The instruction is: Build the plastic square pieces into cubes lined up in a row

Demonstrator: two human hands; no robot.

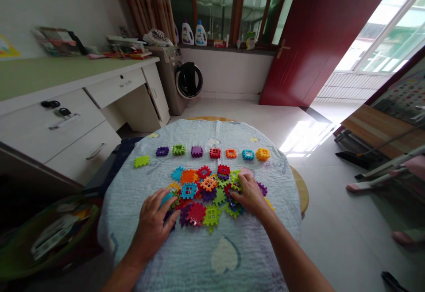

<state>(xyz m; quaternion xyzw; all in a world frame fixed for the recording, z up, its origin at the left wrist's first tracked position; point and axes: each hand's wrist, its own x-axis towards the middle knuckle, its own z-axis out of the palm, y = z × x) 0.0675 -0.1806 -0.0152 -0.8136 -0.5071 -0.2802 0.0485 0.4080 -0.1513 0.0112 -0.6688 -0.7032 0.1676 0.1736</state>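
A pile of colourful toothed plastic building blocks lies in the middle of the cloth-covered round table. My left hand (154, 214) rests at its left edge, fingers and thumb apart around a blue block (167, 197), with nothing visibly gripped. At the right side my right hand (249, 193) reaches into the pile, thumb and fingers apart beside a green block (236, 183); its fingertips are partly hidden among the pieces. Near the middle are an orange window block (209, 184), a blue window block (189, 190), a red block (196, 213) and a green window block (211, 215).
Behind the pile runs a row of separate blocks, from a purple one (162, 151) to a thicker yellow one (263, 154). A lime block (141, 161) lies alone at left. The tablecloth (186, 256) drapes over the edge. A filled basket (89, 225) stands at lower left.
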